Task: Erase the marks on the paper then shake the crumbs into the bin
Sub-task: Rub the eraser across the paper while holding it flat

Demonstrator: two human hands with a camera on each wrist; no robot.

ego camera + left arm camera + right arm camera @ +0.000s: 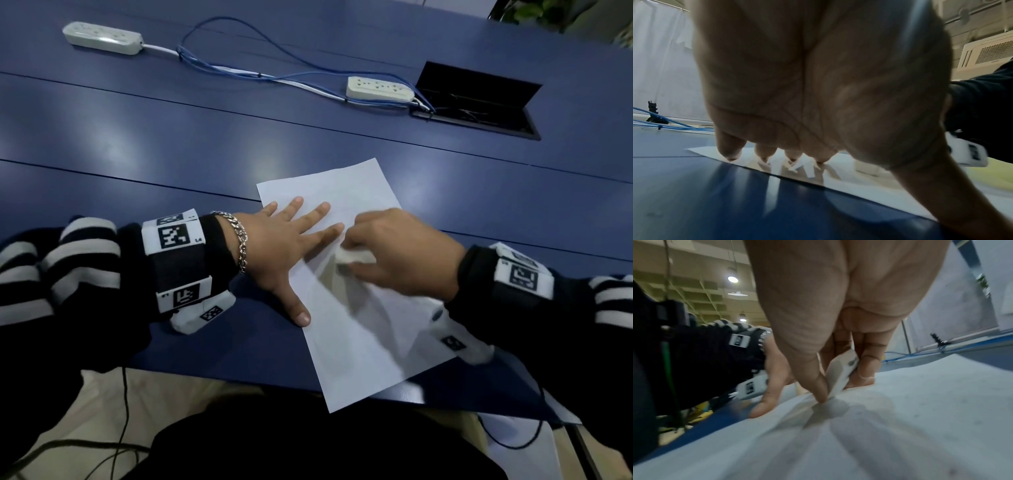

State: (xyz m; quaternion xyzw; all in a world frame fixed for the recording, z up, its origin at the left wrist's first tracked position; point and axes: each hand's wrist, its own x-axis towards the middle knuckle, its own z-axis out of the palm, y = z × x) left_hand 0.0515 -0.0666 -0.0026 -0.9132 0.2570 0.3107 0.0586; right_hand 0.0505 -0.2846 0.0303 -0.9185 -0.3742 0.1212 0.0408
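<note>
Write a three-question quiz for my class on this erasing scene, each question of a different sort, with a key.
1. True or false: the left hand lies flat with spread fingers on the paper.
2. What does the right hand pinch? A) a pen B) a white eraser C) a cloth
3. Fill in: the paper's near corner juts past the edge of the blue ____.

Key: 1 true; 2 B; 3 table. No bin shows in any view, and the head view is too blurred to tell whether marks remain.
</note>
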